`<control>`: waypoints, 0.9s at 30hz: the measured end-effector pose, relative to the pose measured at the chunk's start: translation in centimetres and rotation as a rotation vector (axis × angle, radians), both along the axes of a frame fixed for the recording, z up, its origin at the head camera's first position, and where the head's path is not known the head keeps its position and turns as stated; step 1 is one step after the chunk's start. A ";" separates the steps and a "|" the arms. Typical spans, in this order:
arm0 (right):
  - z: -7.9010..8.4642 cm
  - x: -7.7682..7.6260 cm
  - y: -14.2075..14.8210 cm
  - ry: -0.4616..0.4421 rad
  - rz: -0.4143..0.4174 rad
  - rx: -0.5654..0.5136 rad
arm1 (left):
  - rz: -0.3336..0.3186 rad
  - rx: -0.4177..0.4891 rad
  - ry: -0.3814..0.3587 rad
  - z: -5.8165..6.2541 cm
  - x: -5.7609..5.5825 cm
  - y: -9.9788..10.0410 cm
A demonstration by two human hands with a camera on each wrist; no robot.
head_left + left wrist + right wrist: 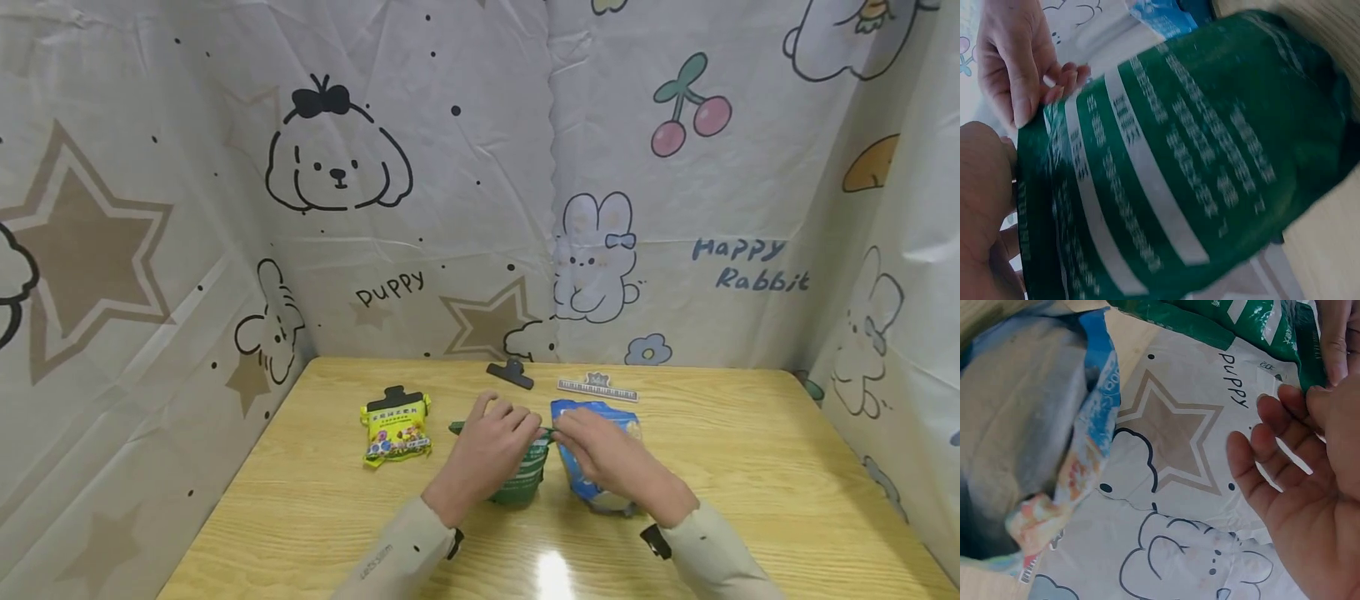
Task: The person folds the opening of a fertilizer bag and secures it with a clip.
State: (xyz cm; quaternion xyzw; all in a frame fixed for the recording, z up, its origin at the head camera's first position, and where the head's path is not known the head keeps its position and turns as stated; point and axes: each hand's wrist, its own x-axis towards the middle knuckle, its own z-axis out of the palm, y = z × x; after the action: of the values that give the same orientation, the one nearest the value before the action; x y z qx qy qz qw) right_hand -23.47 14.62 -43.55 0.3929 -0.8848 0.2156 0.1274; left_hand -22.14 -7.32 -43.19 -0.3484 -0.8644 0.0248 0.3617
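A green bag (521, 483) with white print stands on the table between my hands, its top edge folded into a flat strip. My left hand (491, 450) grips that strip from the left side. At the strip's right corner my right hand (607, 458) pinches it between thumb and index finger; the other fingers (1264, 447) are spread loosely in the right wrist view. The left wrist view shows the printed face of the bag (1179, 144) large, with the left hand (982, 206) along its folded top. Behind my right hand stands a blue bag (581, 475), partly covered by it.
A small yellow packet (397, 433) with a black clip (393, 398) on its top lies at the left. Towards the back edge lie another black clip (512, 373) and a clip with a ruler-like striped bar (597, 388). Printed cloth (480, 233) encloses the wooden table (720, 467).
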 end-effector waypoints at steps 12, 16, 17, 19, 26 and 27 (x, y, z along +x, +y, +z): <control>-0.3 -0.4 0.2 0.145 0.034 0.001 | -0.023 -0.042 0.061 -0.6 -0.6 1.1; -0.4 -0.5 0.3 0.171 0.055 0.005 | -0.039 -0.059 0.105 -0.8 -0.8 0.9; -0.4 -0.5 0.3 0.178 0.059 0.005 | -0.047 -0.061 0.120 -0.8 -0.9 0.8; -0.4 -0.6 0.3 0.187 0.067 0.007 | -0.059 -0.065 0.151 -0.9 -1.0 0.6; -0.3 -0.8 0.3 0.188 0.095 0.002 | -0.070 -0.087 0.185 -0.7 -1.0 -0.4; -0.3 -0.8 0.3 0.184 0.099 0.001 | -0.074 -0.087 0.177 -0.7 -1.0 -0.6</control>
State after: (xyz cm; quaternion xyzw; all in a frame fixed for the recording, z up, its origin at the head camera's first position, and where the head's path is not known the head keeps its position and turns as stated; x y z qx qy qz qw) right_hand -24.25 14.89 -43.88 0.4544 -0.8489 0.1841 0.1974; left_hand -23.16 -7.89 -43.93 -0.3917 -0.8139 0.0798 0.4216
